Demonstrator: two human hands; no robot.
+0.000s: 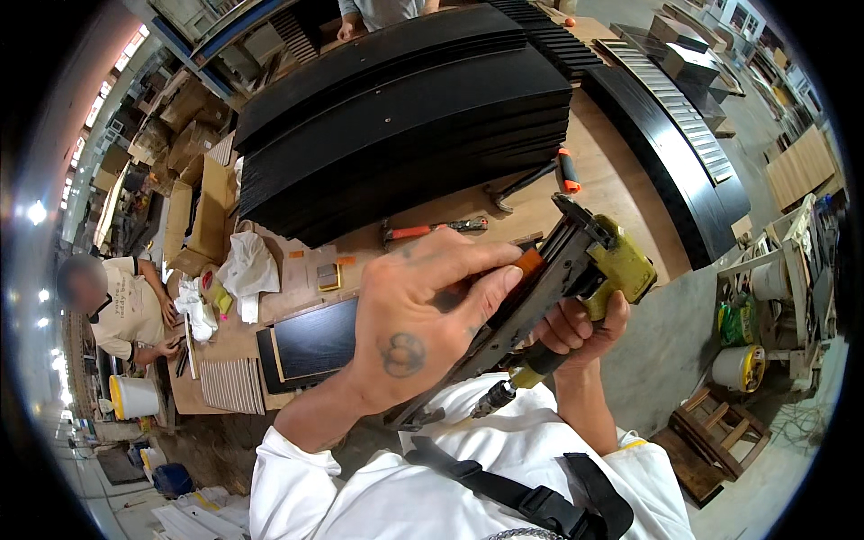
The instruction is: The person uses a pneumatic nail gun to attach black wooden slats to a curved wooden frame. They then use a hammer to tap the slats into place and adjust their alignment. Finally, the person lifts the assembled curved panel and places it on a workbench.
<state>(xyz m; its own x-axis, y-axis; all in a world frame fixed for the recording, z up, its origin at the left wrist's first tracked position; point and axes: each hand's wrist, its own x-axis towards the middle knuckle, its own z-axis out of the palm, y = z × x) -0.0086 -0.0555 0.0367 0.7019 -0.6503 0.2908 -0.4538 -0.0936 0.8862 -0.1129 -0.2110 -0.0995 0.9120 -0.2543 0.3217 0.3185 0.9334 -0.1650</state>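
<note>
My right hand (583,331) grips the handle of a yellow-green and black nail gun (625,261), held tilted in front of my chest. The gun's long black magazine slants down to the left, and an air hose coupling (495,396) hangs below the handle. Closed in a pinch, my left hand (418,310) holds a small orange-brown strip (529,264) against the magazine; it looks like a strip of nails or staples. My left fingers hide part of the strip and of the magazine.
Stacked black boards (405,126) fill the table's far side. A hammer (517,187) and a red-handled tool (432,229) lie before them. More black boards (661,153) line the right edge. One person (126,301) works at the left; another (387,11) stands beyond the stack.
</note>
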